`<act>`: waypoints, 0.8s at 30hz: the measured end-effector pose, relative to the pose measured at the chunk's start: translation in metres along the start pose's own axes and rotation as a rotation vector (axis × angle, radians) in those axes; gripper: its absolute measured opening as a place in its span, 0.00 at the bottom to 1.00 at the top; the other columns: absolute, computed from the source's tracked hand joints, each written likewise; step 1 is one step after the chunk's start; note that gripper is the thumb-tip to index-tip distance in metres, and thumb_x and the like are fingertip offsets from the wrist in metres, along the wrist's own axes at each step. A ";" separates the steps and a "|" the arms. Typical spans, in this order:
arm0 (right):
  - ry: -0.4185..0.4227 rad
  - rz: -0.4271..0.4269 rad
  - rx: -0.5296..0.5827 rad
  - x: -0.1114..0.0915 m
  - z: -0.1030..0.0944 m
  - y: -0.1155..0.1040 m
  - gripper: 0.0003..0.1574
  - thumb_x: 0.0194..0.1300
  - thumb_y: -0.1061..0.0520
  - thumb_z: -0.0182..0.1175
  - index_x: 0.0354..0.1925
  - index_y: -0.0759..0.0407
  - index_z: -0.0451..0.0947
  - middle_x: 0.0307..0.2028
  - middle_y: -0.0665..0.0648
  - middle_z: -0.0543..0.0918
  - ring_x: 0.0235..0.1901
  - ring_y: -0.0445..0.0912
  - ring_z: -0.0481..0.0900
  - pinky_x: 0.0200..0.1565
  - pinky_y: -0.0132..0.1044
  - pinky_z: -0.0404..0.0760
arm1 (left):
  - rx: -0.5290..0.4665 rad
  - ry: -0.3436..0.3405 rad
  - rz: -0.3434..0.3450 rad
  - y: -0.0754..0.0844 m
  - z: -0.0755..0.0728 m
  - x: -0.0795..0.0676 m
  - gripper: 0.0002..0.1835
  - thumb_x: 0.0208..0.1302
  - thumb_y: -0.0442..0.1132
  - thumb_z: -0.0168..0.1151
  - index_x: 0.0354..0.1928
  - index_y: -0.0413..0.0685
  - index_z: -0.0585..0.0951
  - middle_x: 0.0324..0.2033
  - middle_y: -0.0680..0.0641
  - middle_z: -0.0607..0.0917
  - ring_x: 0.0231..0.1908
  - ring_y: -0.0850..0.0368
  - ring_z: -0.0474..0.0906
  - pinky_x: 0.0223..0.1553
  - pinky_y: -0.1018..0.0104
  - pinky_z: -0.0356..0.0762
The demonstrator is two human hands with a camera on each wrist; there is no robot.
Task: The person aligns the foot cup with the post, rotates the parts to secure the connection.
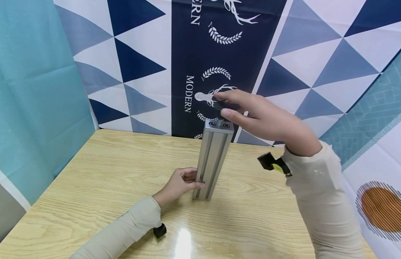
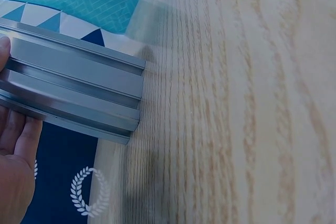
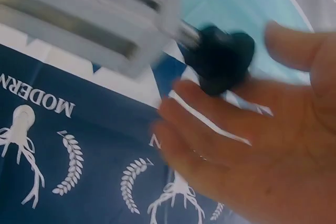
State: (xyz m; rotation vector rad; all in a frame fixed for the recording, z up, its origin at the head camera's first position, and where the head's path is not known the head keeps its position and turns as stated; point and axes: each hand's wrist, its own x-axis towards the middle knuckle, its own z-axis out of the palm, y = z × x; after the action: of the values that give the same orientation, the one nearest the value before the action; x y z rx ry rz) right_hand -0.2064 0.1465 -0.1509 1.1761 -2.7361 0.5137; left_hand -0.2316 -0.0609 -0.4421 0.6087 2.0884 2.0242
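Note:
An aluminium extrusion profile (image 1: 213, 158) stands upright on the table, with slots along its sides and two screw holes in its top end. Low on it, my left hand (image 1: 181, 182) grips the sides between thumb and fingers, as the left wrist view also shows on the grooved profile (image 2: 73, 72). A black lobed knob (image 3: 223, 59) sits on a metal stud at the profile's top end. Around this knob my right hand (image 1: 268, 117) is spread; in the blurred right wrist view the thumb stands apart from it and the fingers lie close beside it.
The wood-grain table (image 1: 129, 158) surrounds the profile's foot. Behind hangs a patterned cloth (image 1: 142, 72) with triangles and a dark printed strip; a teal curtain (image 1: 28, 90) hangs on the left. Small black devices are worn on both wrists.

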 end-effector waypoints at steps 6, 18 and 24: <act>-0.128 -0.171 -0.044 0.001 -0.012 0.006 0.28 0.76 0.61 0.44 0.71 0.61 0.58 0.68 0.59 0.65 0.67 0.51 0.62 0.64 0.53 0.64 | 0.007 0.001 0.004 0.002 0.000 -0.001 0.27 0.55 0.42 0.73 0.56 0.41 0.79 0.47 0.43 0.85 0.49 0.53 0.82 0.49 0.64 0.80; -0.011 -0.058 -0.091 0.004 -0.012 0.002 0.23 0.70 0.56 0.56 0.62 0.58 0.73 0.54 0.56 0.79 0.45 0.49 0.78 0.47 0.46 0.77 | 0.005 -0.002 0.009 0.000 0.000 -0.001 0.26 0.54 0.40 0.73 0.56 0.41 0.79 0.46 0.43 0.86 0.47 0.54 0.83 0.49 0.64 0.81; 0.101 0.169 -0.014 0.006 -0.003 -0.002 0.28 0.64 0.40 0.62 0.52 0.58 0.78 0.48 0.57 0.82 0.45 0.50 0.80 0.50 0.49 0.77 | 0.003 -0.002 0.009 0.001 0.000 -0.001 0.27 0.54 0.40 0.73 0.56 0.41 0.79 0.46 0.42 0.86 0.48 0.54 0.82 0.49 0.64 0.81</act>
State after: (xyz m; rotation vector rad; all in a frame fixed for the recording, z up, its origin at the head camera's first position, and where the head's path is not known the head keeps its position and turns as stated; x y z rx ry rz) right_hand -0.2092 0.1418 -0.1464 0.8947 -2.7609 0.5554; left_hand -0.2309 -0.0613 -0.4413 0.6216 2.0913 2.0250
